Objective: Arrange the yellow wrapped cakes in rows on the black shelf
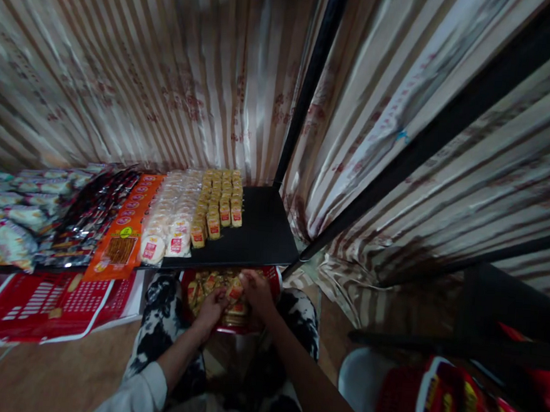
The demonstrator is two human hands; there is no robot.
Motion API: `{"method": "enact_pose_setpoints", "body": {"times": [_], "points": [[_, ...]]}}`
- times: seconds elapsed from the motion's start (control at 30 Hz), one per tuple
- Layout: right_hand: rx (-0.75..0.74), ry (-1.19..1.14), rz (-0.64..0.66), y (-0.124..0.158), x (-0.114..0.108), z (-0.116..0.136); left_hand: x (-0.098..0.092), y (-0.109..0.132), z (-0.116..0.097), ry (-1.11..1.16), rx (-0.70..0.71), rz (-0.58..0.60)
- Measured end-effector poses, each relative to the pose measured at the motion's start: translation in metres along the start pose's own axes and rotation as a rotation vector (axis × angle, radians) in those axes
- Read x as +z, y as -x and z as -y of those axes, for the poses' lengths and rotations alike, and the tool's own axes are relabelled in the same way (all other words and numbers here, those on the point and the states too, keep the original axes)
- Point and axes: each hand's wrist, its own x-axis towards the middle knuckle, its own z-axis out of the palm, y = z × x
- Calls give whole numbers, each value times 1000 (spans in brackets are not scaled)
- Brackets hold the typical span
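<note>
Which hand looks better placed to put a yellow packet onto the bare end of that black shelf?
Probably the right hand: it sits nearer the bare end of the black shelf and seems to pinch a yellow packet. The left hand lies lower in the red container.

a black shelf (264, 230) ran across the middle of the frame, its right end bare. on it lay rows of small yellow packets (219, 202), then leftward white round packets (173, 214), orange packets (130, 227), dark packets (93, 209) and pale bags (10, 219) at far left, all side by side.
</note>
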Motion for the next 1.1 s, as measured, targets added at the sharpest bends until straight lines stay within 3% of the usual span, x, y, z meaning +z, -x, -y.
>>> {"method": "enact_pose_setpoints", "body": {"times": [0.17, 0.33, 0.6, 0.73, 0.83, 1.1], "points": [[119, -284, -69, 2, 1, 7, 11, 5, -13, 213, -11, -25], [108, -382, -16, 4, -7, 14, 22, 9, -28, 275, 56, 12], [-25, -201, 1, -11, -19, 29, 34, -6, -60, 363, 149, 33], [-138, -8, -60, -40, -20, 45, 36, -17, -70, 367, 182, -103], [-229, 97, -116, -67, -14, 57, 35, -23, -75, 320, 192, -161], [-279, 195, -158, -115, 14, 69, 37, -45, -97, 438, 183, -72]]}}
